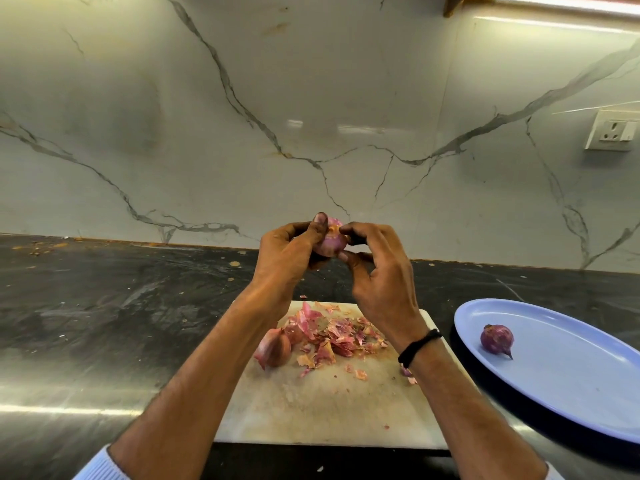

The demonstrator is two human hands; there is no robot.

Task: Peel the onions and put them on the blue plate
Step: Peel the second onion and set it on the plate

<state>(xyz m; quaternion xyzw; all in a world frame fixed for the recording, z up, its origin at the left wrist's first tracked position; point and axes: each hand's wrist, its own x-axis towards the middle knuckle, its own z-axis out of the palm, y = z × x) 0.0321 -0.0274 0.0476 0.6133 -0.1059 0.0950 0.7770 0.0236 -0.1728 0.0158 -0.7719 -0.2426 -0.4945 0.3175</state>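
Onion [330, 241] held up btwn both hands, above the board [329, 410]: left hand [289, 252] curled round it, thumb on top; right hand [375, 271] pinching its top edge. Blue plate [571, 375] lies down-right, nearer right hand.

Two forearms, bare from wrist to near elbow.

Left sleeve [91, 462], 7 o'clock edge of view: pale blue-white knit, fine ribbing, bunched in soft cuff near elbow.

Right sleeve [554, 474], 5 o'clock edge: same pale fabric, mere sliver in view, weave too cropped to read.

Black band [419, 345] round right wrist, roughly 4 o'clock from centre: narrow, matte, cord-like, sitting slantwise across wrist.

Left hand [287, 251] and right hand [381, 282], 12 o'clock of forearms: bare, ungloved, nails short where visible.
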